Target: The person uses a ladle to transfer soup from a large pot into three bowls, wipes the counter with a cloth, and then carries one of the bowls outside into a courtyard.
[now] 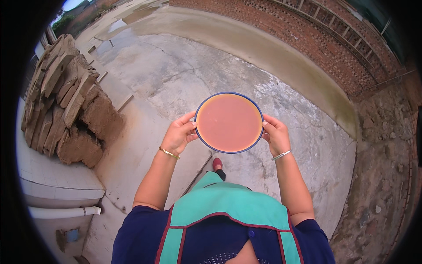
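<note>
A round, shallow dish with a dark blue rim (pixel 228 152) is held out level in front of my chest. Inside the rim runs a thin yellow band, and a smooth pinkish-brown surface (pixel 229 122) fills the rest; whether it is liquid or the dish's own bottom I cannot tell. My left hand (pixel 177 133) pinches the left edge, thumb on top and fingers partly beneath. At the opposite edge my right hand (pixel 277 135) grips in the same way. Parts of the fingers are hidden under the dish.
Cracked concrete ground (pixel 167 66) spreads ahead. To the left, a stack of rough planks and brown slabs (pixel 66 97) stands above a white pipe (pixel 63 212). A brick wall (pixel 281 31) runs along the far right, with rubble-strewn dirt (pixel 373 189) below. My red shoe (pixel 217 164) shows below the dish.
</note>
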Motion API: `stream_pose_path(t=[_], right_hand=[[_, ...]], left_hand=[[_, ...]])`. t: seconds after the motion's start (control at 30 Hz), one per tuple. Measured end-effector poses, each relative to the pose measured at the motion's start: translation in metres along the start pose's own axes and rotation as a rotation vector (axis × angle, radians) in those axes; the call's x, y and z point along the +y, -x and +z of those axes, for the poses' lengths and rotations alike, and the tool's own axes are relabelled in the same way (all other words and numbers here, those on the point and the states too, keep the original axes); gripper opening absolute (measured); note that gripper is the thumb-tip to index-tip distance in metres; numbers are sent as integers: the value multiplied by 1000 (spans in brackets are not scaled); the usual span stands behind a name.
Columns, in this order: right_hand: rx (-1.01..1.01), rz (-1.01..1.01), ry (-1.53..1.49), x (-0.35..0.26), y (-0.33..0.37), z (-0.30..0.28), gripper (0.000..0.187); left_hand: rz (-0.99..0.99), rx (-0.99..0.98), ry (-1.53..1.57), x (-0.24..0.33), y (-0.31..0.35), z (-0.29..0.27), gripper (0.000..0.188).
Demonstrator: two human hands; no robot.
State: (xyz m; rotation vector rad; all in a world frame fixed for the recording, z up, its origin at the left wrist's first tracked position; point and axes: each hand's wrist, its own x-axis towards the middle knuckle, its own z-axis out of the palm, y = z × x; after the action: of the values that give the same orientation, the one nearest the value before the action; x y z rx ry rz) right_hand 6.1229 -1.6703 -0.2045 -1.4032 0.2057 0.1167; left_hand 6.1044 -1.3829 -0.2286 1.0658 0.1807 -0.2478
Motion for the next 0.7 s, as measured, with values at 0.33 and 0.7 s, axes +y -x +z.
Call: stream_pose_path(t=[0.33,0.7], right_hand=[[-137,23,3,-46,-372,55,28],[-409,78,26,-63,-777,224,26]], left_hand=[[64,120,27,88,-324,-29,40],[192,362,51,216,-649,-145,43]])
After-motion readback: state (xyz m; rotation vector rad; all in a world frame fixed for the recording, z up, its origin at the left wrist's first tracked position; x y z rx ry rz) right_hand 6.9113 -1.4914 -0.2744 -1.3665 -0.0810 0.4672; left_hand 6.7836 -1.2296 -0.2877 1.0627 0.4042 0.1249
